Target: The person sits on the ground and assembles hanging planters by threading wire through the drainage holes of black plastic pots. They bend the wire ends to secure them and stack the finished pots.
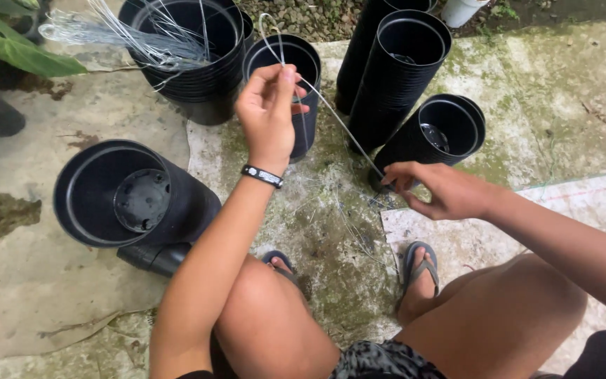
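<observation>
Wire [338,116] runs taut between your two hands, its looped top end standing above your left hand [269,112] and its lower end pinched at your right hand [438,189], low by the ground. It looks like early work: this one strand is in hand and not yet fixed to any pot, while a bundle [128,35] of wires lies across the pot stack [198,77] at top left, and the tipped pot [128,196] on your left carries no wire that I can see. Your left arm is raised, wrist bent, fingers closed on the wire; your right forearm reaches in low, fingertips closed on the end.
</observation>
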Available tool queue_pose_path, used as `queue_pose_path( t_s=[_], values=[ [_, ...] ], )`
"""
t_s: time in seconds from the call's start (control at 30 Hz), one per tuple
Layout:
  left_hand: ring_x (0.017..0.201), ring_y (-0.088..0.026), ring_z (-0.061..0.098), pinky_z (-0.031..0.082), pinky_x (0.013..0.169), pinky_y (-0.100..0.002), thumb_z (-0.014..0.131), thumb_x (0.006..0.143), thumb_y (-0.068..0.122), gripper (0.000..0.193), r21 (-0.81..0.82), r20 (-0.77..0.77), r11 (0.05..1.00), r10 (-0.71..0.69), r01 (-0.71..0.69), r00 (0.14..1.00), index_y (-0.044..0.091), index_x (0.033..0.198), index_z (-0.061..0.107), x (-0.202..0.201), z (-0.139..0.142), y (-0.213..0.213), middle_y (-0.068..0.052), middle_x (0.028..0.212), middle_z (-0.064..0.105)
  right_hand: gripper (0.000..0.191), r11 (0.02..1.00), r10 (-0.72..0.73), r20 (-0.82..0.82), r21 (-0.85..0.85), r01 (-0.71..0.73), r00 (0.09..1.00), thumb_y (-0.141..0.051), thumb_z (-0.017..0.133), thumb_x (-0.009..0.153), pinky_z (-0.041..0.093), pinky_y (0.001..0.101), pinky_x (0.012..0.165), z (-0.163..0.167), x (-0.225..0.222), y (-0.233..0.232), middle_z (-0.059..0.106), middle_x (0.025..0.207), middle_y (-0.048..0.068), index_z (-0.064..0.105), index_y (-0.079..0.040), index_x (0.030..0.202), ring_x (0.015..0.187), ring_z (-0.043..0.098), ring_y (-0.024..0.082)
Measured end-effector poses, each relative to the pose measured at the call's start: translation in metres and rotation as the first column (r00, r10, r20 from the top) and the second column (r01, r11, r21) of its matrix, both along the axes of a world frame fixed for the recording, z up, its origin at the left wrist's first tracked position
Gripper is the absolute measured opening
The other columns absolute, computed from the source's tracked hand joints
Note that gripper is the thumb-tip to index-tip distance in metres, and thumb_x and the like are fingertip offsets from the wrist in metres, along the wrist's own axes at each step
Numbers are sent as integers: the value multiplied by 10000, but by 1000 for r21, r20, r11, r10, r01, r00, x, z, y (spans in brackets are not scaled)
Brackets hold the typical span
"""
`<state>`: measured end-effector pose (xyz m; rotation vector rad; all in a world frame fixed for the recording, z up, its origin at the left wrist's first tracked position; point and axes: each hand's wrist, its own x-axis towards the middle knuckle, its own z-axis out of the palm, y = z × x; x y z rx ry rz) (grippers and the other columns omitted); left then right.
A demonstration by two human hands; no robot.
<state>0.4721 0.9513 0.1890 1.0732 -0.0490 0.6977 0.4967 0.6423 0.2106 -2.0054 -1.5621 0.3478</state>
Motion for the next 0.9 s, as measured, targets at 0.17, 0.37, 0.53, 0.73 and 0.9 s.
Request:
queue_pose_path(
  t_s=[0.17,0.37,0.53,0.73,0.9],
  values=[
    [808,-90,681,595,627,-246,674,1026,186,171,-75,-98,997,8,-15,995,32,1096,692,0,-5,5,-32,969,713,254,979,200,241,-11,-203,950,-43,669,845,562,430,752,9,-12,0,697,1086,139,663,-9,1096,911,682,326],
    [805,-87,669,583,634,-249,680,1024,173,133,-152,-166,988,-54,28,985,47,1066,687,6,-3,-1,-22,948,698,216,968,240,272,2,-250,932,-43,668,896,559,432,734,13,-16,-19,670,1005,136,674,8,1105,892,668,321],
    [831,-92,667,577,658,-250,689,1036,158,121,-106,-154,993,-63,47,986,43,1072,683,5,-1,-10,-27,961,702,124,991,119,218,36,-129,969,-93,711,932,547,419,647,2,-24,-37,670,864,125,713,8,1004,768,679,297],
    [872,-98,673,591,700,-260,679,1066,130,86,18,-61,996,-91,92,994,48,1080,657,13,17,-18,-36,998,695,259,1000,4,299,21,-11,954,-203,717,935,539,419,618,7,-27,-39,691,862,132,685,-26,1120,754,680,303],
    [904,-120,680,617,798,-290,654,1123,73,53,364,53,907,-249,214,967,21,1130,661,27,33,-46,-54,1068,703,561,635,-59,450,-672,381,891,-601,587,969,533,358,694,33,-19,-57,690,816,41,546,-196,1354,770,672,215]
  ],
)
